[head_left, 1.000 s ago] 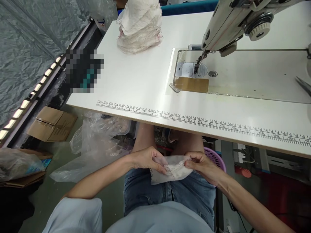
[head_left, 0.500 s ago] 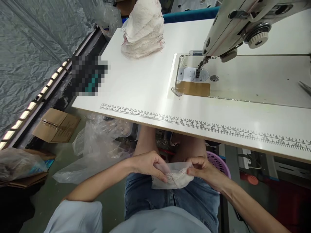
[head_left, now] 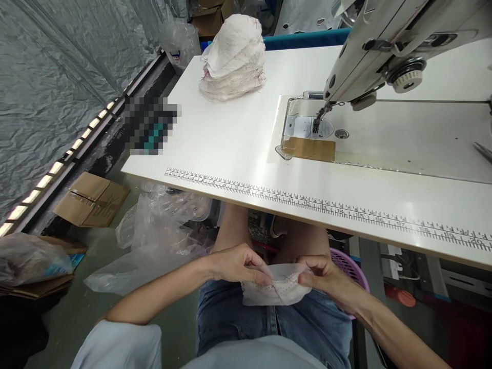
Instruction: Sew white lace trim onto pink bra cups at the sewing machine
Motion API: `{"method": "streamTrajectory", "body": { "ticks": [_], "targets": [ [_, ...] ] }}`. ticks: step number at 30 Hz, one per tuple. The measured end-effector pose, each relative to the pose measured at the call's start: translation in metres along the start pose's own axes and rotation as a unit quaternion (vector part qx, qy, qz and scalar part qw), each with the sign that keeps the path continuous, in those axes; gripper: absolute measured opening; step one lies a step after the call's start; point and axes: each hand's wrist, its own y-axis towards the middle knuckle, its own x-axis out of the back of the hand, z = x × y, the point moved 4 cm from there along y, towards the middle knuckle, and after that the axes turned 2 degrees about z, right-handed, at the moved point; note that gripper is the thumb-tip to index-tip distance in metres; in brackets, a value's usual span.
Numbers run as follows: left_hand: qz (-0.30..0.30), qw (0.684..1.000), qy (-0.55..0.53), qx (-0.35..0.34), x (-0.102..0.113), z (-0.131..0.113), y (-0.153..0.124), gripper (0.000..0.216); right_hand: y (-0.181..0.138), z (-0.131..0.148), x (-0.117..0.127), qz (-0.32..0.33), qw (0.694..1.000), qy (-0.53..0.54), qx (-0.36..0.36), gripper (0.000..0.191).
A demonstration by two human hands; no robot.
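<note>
Over my lap, a small piece of sheer white fabric (head_left: 274, 293) with a lacy stitched band is stretched between both hands. My left hand (head_left: 244, 265) pinches its left part, thumb on top and the other fingers partly hidden behind the cloth. On the right end, my right hand (head_left: 321, 274) is closed with the thumb pressing the fabric against the fingers. A dark line, perhaps a thread or seam, crosses the lower middle of the piece. Beyond the hands is the white sewing table (head_left: 226, 154), apart from the fabric.
A sewing machine (head_left: 376, 56) stands at the table's right, its presser foot (head_left: 316, 124) over the metal plate. Stacked white fabric pieces (head_left: 234, 59) lie at the back left. Scissor-like metal tips (head_left: 483, 151) show at the right edge. A purple basket (head_left: 350, 269) sits below the table.
My left fingers have shifted slightly right along the fabric, and the piece is tilted a little differently. The whole view has moved slightly, with the table appearing lower.
</note>
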Motion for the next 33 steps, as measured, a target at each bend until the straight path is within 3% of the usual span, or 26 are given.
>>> {"method": "streamTrajectory", "body": {
  "ticks": [17,20,25,30,33],
  "targets": [
    [-0.024,0.998,-0.051,0.029,0.006,-0.003,-0.002,0.042,0.003,0.006,0.001,-0.006,1.000,-0.013,-0.010,0.034],
    [-0.027,0.998,-0.059,0.029,0.007,-0.005,-0.002,0.041,0.004,0.002,0.001,0.018,1.000,0.006,0.014,0.031],
    [-0.044,0.996,-0.062,0.034,0.008,-0.004,-0.004,0.039,0.008,-0.008,0.001,0.021,0.996,0.026,0.084,0.053],
    [-0.055,0.996,-0.063,0.034,0.010,-0.001,-0.006,0.038,0.004,-0.010,-0.003,-0.016,0.997,-0.041,0.061,0.030],
    [-0.059,0.996,-0.056,0.028,0.011,0.000,-0.008,0.040,0.001,-0.002,-0.003,-0.056,0.992,-0.082,0.074,0.029]
  ]
}}
